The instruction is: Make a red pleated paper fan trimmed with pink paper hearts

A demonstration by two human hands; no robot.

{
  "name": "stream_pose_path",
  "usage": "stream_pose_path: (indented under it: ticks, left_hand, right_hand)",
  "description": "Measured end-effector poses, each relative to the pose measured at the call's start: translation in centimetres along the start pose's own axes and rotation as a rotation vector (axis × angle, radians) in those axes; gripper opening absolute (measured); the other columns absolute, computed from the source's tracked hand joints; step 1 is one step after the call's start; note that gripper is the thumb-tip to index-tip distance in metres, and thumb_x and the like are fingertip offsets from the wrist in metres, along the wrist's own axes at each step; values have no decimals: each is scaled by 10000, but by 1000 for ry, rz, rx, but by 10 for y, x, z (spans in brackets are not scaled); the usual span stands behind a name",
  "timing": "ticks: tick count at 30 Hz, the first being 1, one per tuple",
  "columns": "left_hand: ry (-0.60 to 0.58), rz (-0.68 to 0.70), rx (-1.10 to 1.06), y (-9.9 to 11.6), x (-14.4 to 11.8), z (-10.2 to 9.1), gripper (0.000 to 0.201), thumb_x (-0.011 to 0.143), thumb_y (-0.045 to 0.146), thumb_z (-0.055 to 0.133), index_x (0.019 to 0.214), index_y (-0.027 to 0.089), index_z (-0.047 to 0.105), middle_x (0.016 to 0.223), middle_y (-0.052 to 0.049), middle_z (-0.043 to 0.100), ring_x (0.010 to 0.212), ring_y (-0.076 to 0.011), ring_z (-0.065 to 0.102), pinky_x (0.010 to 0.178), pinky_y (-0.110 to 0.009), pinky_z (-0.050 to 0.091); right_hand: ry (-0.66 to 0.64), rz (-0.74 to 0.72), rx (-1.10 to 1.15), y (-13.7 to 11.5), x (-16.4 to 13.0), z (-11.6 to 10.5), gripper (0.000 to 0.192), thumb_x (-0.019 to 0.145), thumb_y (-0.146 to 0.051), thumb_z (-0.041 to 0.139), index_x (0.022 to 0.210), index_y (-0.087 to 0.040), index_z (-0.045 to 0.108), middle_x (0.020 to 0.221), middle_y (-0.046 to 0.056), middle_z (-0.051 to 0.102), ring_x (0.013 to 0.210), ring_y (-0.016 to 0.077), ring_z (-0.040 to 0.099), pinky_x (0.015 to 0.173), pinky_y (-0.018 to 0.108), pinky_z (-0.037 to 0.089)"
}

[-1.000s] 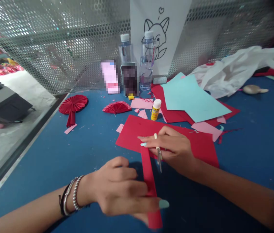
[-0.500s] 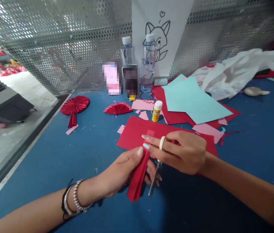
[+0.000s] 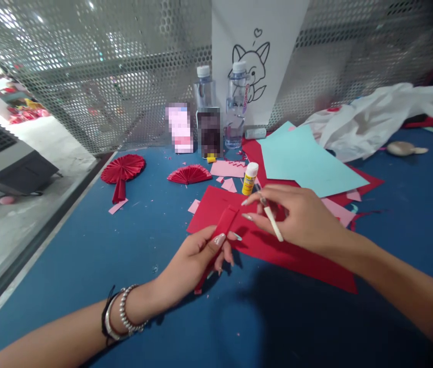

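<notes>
My left hand (image 3: 204, 250) is closed on a narrow folded red paper strip (image 3: 224, 225), thumb on top. The strip slants up and away from me, and its lower end shows beneath the hand. Just to the right, my right hand (image 3: 296, 212) holds small scissors (image 3: 273, 222) with a white handle, seen edge-on, their metal blades pointing up and away. The scissors are apart from the strip. Under both hands lies a large red paper sheet (image 3: 296, 260). A yellow glue stick (image 3: 249, 180) with a white cap stands just beyond the right hand.
On the blue table (image 3: 124, 266) are a round pleated red fan (image 3: 124, 168) and a half-round one (image 3: 189, 175). Pink scraps (image 3: 228, 185) lie around. Behind stand two phones (image 3: 209, 133) and two water bottles (image 3: 235, 117). Light blue paper (image 3: 312, 158) and a white plastic bag (image 3: 358, 117) are at right.
My left hand has turned the folded red strip so its end points away from me. My right hand has moved off it, swinging the scissors from hanging down to blades up.
</notes>
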State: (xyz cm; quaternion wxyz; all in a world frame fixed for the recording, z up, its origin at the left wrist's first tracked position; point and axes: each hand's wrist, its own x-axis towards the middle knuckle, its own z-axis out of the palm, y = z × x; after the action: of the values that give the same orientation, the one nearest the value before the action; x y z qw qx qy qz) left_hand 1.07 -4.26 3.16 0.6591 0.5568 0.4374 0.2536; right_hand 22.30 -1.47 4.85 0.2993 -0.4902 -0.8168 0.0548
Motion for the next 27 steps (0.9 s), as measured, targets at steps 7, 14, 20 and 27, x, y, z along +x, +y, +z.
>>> stream_pose_path:
  ticks: [7, 14, 20, 27]
  left_hand:
    - [42, 240, 178, 3, 1, -4, 322, 920, 335, 386, 769, 134, 587, 616, 4, 500, 520, -76, 399, 483, -189, 333]
    - [-6, 188, 250, 2, 0, -5, 347, 922, 382, 357, 748, 145, 542, 562, 36, 407, 476, -72, 333, 451, -195, 264]
    - [-71, 126, 254, 4, 0, -6, 355, 926, 374, 344, 743, 138, 537, 565, 36, 408, 458, -62, 305, 432, -186, 252]
    - [-96, 85, 208, 6, 2, -8, 352, 919, 379, 357, 747, 135, 543, 564, 34, 414, 452, -60, 299, 424, -179, 261]
  right_hand:
    - [-381, 53, 112, 4, -6, -5, 263, 747, -426, 570, 600, -209, 560, 481, -28, 483, 454, 97, 375, 431, 238, 259]
    - [-390, 48, 126, -2, -9, -5, 453, 717, -447, 578, 474, -181, 304, 452, -60, 258, 467, 84, 189, 436, 242, 191]
    - [-403, 45, 101, 1, -8, -3, 444, 733, -436, 553, 499, -174, 281, 462, -65, 244, 491, 89, 167, 449, 239, 178]
    - [-400, 52, 91, 2, -8, -1, 450, 736, -418, 544, 505, -175, 244, 484, -68, 194, 517, 103, 144, 447, 245, 163]
